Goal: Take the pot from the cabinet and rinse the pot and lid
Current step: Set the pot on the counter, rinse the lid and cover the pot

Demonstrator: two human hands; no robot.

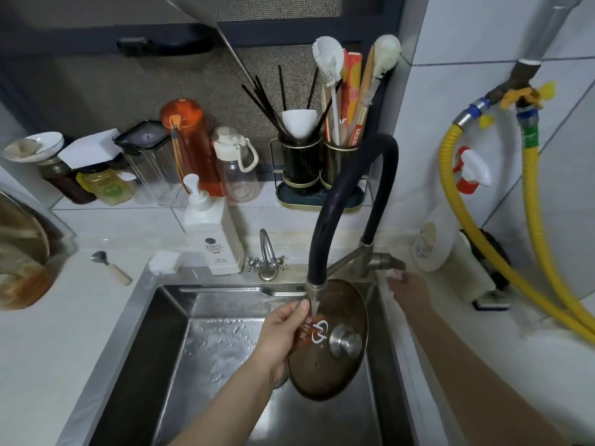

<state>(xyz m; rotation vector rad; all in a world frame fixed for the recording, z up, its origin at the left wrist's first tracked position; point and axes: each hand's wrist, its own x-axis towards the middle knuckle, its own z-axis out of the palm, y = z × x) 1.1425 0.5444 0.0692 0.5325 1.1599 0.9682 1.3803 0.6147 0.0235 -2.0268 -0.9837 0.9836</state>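
Note:
A brown glass lid with a steel knob and white lettering tilts over the steel sink. My left hand grips it by its left rim. Water runs from the nozzle of the black hose faucet onto the top of the lid. My right hand rests on the faucet's metal lever at the right of the sink; its fingers are partly hidden by the lever. The pot itself is not in sight.
A small second tap, a white soap pump bottle and a sponge line the sink's back rim. Bottles and jars and utensil holders stand behind. Yellow hoses hang on the right wall. A spoon lies on the left counter.

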